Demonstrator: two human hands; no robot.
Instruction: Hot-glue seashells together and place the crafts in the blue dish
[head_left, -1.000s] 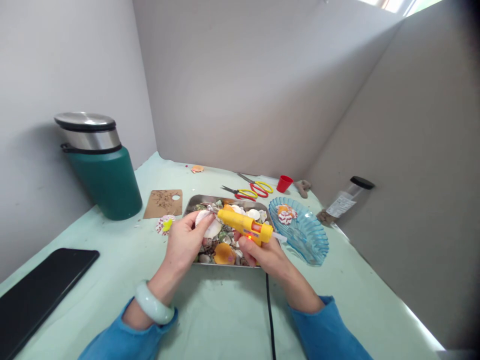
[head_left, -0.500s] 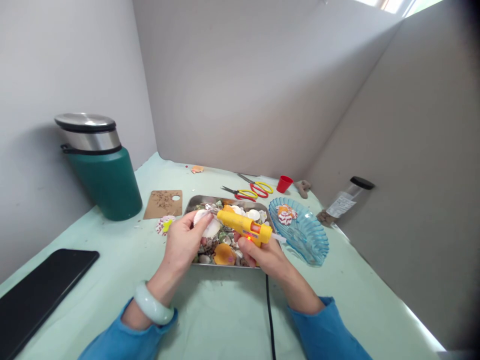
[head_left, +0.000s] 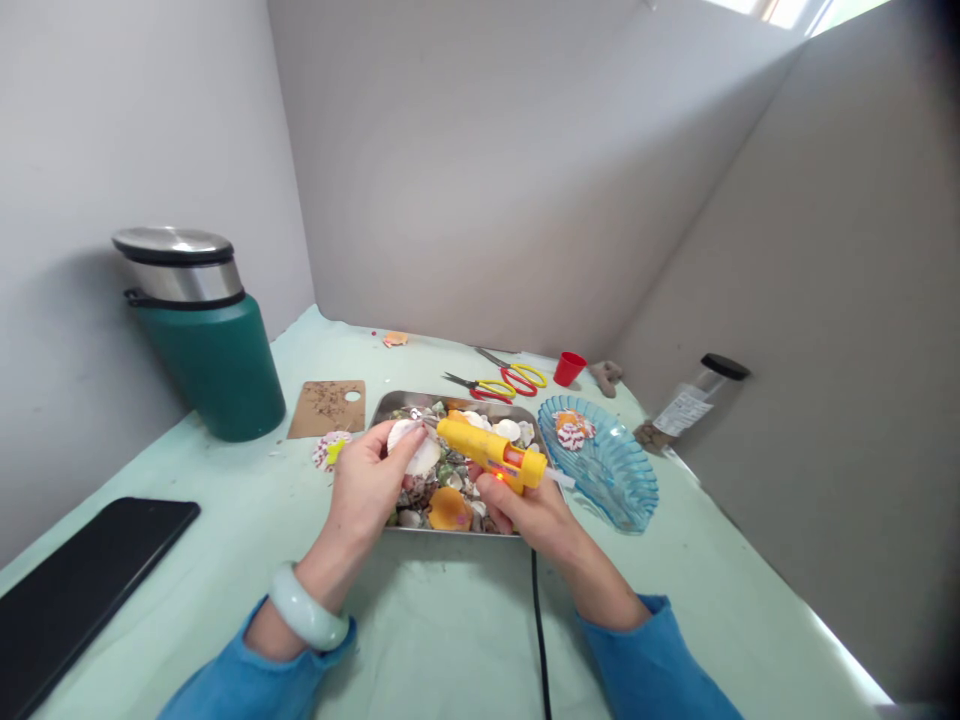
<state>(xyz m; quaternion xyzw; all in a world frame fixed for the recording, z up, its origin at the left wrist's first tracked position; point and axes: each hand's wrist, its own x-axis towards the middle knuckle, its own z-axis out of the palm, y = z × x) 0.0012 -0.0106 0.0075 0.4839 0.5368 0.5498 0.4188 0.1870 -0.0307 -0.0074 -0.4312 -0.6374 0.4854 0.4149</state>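
My left hand pinches a white seashell between thumb and fingers, above the left part of a metal tray. Wrapped round the handle of a yellow hot glue gun is my right hand; a red light glows on the gun's side. The gun's nozzle points left, close to the shell's upper edge; whether it touches cannot be made out. A clear glue stick sticks out of the gun's back. Shells fill the tray below, among them an orange one.
Right of the tray lies a blue shell-shaped dish with joined shells in it. Scissors and a red cup are behind. At left are a brown card, a green bottle and a phone. A black cord runs toward me.
The glue gun has shifted very slightly to the right, its nozzle a touch farther from the shell's top. Both hands keep their hold.
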